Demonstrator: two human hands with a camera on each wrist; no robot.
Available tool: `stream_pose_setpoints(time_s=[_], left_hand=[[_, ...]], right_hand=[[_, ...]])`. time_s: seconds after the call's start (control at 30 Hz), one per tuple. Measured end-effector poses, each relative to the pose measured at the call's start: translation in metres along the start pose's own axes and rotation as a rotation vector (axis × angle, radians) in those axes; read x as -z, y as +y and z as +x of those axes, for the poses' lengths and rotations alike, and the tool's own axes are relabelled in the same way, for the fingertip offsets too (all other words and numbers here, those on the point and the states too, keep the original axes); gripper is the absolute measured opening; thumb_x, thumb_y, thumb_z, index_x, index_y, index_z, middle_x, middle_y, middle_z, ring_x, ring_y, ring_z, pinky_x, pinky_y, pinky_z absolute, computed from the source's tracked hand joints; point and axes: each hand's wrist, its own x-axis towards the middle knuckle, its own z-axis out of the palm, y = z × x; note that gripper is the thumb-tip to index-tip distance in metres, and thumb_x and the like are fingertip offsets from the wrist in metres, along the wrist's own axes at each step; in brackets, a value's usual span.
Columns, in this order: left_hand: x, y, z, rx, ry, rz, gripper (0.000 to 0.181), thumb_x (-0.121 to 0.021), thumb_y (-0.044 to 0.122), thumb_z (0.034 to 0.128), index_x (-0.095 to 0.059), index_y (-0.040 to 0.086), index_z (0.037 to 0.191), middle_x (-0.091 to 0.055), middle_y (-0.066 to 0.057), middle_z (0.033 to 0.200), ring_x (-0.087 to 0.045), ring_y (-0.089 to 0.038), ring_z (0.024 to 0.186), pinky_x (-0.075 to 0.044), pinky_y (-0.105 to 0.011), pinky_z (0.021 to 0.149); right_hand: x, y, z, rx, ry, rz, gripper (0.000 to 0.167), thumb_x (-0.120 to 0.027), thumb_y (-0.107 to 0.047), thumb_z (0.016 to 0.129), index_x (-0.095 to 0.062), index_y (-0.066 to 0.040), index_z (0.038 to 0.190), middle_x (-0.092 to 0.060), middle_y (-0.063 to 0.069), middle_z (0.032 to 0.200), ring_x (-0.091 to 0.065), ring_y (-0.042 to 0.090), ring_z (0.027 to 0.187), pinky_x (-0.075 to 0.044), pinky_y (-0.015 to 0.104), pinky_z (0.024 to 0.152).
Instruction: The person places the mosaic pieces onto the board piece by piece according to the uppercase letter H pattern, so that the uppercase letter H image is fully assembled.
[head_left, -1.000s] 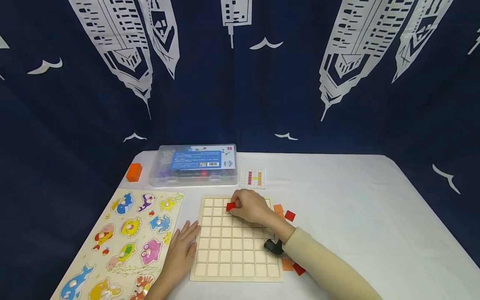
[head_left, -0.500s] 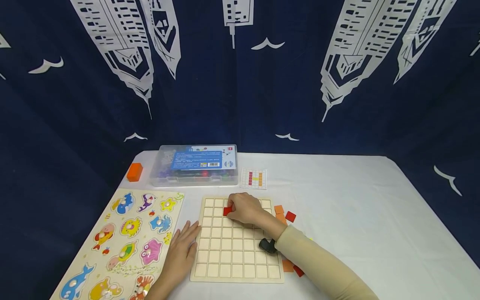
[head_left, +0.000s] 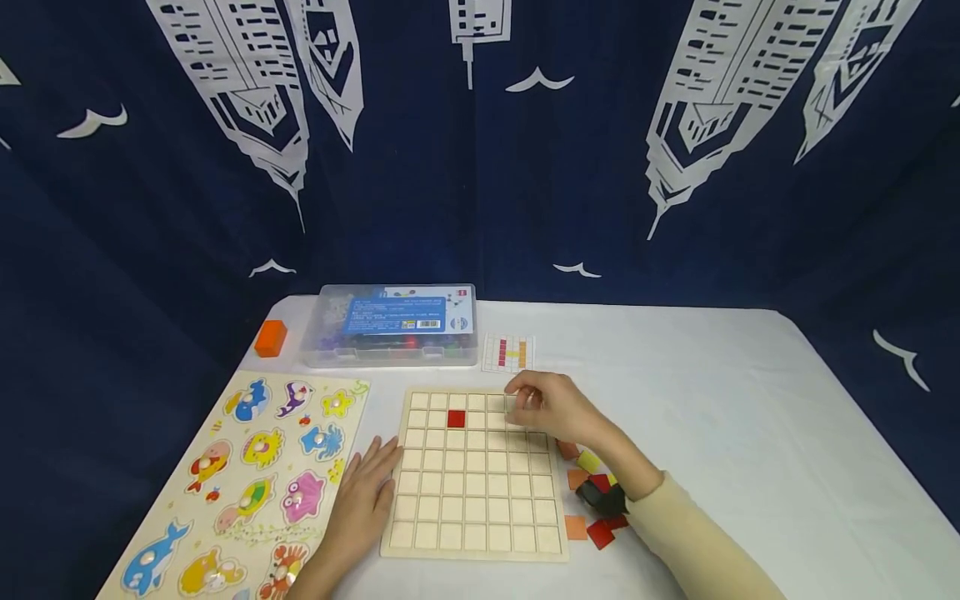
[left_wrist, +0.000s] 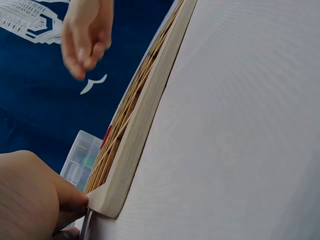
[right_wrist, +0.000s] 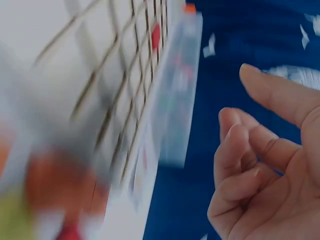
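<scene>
A red square tile [head_left: 456, 419] sits in a cell of the wooden grid board [head_left: 465, 486], in the second row from the back. My right hand [head_left: 555, 407] hovers over the board's back right corner. Its thumb and loosely bent fingers [right_wrist: 235, 145] stand apart in the right wrist view, with nothing between them. Flat beside the board's left edge lies my left hand [head_left: 362, 500], fingers straight and touching that edge. The left wrist view shows its fingertips against the board's corner.
Loose orange [head_left: 576, 527], red and yellow tiles [head_left: 588, 461] lie along the board's right side. Behind the board is a small pattern card [head_left: 508, 353] next to a clear plastic case [head_left: 390, 327]. A sea-animal puzzle [head_left: 255, 492] and an orange block [head_left: 271, 338] are at the left.
My right hand has set the red tile into a board cell, let go and drawn away to the right. The left hand stays at the board's edge.
</scene>
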Motion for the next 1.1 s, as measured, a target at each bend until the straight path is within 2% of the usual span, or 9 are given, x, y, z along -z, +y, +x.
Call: stream_pose_setpoints(time_s=[0.13, 0.23, 0.43, 0.63, 0.87, 1.1], left_hand=[[0.000, -0.001, 0.000, 0.007, -0.006, -0.007, 0.046, -0.058, -0.005, 0.0863, -0.057, -0.003, 0.132, -0.051, -0.014, 0.144, -0.038, -0.038, 0.141, -0.017, -0.059, 0.117], [0.001, -0.001, 0.000, 0.015, -0.009, -0.014, 0.046, -0.058, -0.006, 0.0862, -0.057, -0.003, 0.132, -0.051, -0.015, 0.145, -0.037, -0.038, 0.141, -0.017, -0.059, 0.117], [0.000, -0.001, -0.001, 0.009, -0.003, -0.024, 0.045, -0.057, -0.006, 0.0869, -0.058, -0.002, 0.132, -0.052, -0.014, 0.144, -0.038, -0.038, 0.141, -0.017, -0.059, 0.117], [0.000, 0.001, 0.000, -0.027, 0.015, -0.010, 0.045, -0.058, -0.007, 0.0870, -0.058, -0.001, 0.131, -0.053, -0.014, 0.143, -0.040, -0.039, 0.140, -0.019, -0.059, 0.116], [0.000, 0.001, 0.001, 0.027, -0.019, -0.009, 0.045, -0.056, -0.004, 0.0880, -0.056, -0.002, 0.133, -0.050, -0.013, 0.146, -0.036, -0.036, 0.143, -0.016, -0.057, 0.118], [0.000, 0.000, 0.001, 0.026, -0.025, -0.013, 0.045, -0.056, -0.004, 0.0879, -0.056, -0.002, 0.133, -0.050, -0.014, 0.146, -0.036, -0.037, 0.143, -0.015, -0.057, 0.118]], right_hand=[[0.026, 0.032, -0.028, -0.081, 0.102, 0.022, 0.033, -0.076, -0.011, 0.082, -0.066, -0.001, 0.112, -0.062, 0.002, 0.085, -0.052, 0.016, 0.072, -0.042, 0.021, 0.054], [0.036, 0.059, -0.045, -0.156, 0.160, 0.016, 0.037, -0.077, -0.010, 0.082, -0.065, -0.001, 0.115, -0.060, 0.004, 0.087, -0.051, 0.017, 0.073, -0.042, 0.021, 0.055], [0.034, 0.095, -0.067, -0.224, 0.174, 0.065, 0.038, -0.077, -0.010, 0.081, -0.063, -0.001, 0.115, -0.057, 0.006, 0.085, -0.050, 0.015, 0.071, -0.042, 0.021, 0.059], [0.022, 0.106, -0.068, -0.253, 0.169, 0.068, 0.037, -0.080, -0.012, 0.078, -0.065, -0.003, 0.110, -0.055, 0.004, 0.080, -0.050, 0.015, 0.071, -0.043, 0.020, 0.061], [0.015, 0.106, -0.067, -0.251, 0.185, 0.021, 0.036, -0.082, -0.015, 0.075, -0.066, -0.005, 0.107, -0.057, 0.002, 0.080, -0.049, 0.014, 0.073, -0.041, 0.021, 0.063], [0.011, 0.105, -0.067, -0.276, 0.198, -0.019, 0.035, -0.082, -0.017, 0.076, -0.067, -0.006, 0.105, -0.056, 0.000, 0.079, -0.048, 0.013, 0.073, -0.039, 0.021, 0.063]])
